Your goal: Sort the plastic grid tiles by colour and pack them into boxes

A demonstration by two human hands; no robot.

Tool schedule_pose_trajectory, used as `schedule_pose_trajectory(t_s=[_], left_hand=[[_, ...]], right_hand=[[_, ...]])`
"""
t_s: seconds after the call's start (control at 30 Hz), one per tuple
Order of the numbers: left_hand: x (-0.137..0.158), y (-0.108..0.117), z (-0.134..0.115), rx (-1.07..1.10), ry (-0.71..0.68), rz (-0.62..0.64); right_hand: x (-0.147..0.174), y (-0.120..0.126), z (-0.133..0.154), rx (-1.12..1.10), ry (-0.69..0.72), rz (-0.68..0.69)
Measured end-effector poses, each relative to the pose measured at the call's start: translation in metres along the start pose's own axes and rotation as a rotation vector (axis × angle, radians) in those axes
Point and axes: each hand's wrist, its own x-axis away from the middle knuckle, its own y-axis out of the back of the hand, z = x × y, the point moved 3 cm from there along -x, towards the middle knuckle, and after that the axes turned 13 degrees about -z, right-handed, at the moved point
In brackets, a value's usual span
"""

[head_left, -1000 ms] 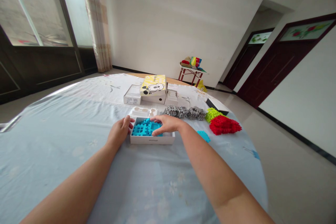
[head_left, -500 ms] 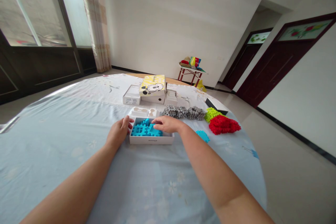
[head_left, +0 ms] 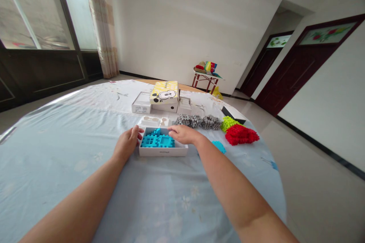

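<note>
A shallow white box (head_left: 164,153) lies on the table in front of me, holding several bright blue interlocking plastic building pieces (head_left: 151,141). One is a window-like frame, and a squarish one sits beside it. At the box's left wall is my left hand (head_left: 128,142), its fingers apart and resting against the side. My right hand (head_left: 184,134) reaches over the right part of the box. Its fingers are stretched out near the back wall, above the blue pieces, and I see nothing held in them. Another blue piece (head_left: 219,146) lies on the cloth, partly behind my right forearm.
Grey pieces (head_left: 211,122), lime green pieces (head_left: 229,123) and a red cluster (head_left: 242,135) lie to the right. Behind stand a yellow-and-white cartoon box (head_left: 164,93), an open white box (head_left: 142,102) and a white tray (head_left: 149,121). A black-and-white box (head_left: 234,114) lies near the right edge.
My right hand has drawn slightly right and back, off the squarish blue piece, which now shows flat in the box. My left hand stays at the box's side. The view has shifted slightly.
</note>
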Motion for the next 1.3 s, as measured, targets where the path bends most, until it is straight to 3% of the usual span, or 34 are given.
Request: schedule_pose_trajectory(t_s=[0.23,0.37,0.53,0.67,0.83,1.03,1.3], left_hand=[[-0.001,0.000,0.000,0.004,0.009,0.000],[-0.002,0.001,0.001,-0.014,-0.001,0.003],[-0.003,0.001,0.001,-0.024,-0.018,0.004],[-0.004,0.000,0.004,-0.024,-0.019,0.011],[-0.005,0.000,0.008,-0.005,0.032,0.032],[-0.005,0.003,0.005,-0.056,0.018,0.030],[-0.004,0.003,0.005,-0.068,0.031,0.021]], right_hand=[[0.006,-0.002,0.006,-0.017,-0.015,0.028],[0.022,0.019,-0.008,-0.103,-0.052,-0.166],[0.064,0.051,-0.060,-0.249,-0.163,-0.363],[0.103,0.061,-0.099,-0.166,-0.251,-0.314],[0.131,0.060,-0.124,-0.075,-0.305,-0.143],[0.138,0.052,-0.139,-0.005,-0.276,-0.050],[0.141,0.053,-0.143,-0.074,-0.336,-0.081]])
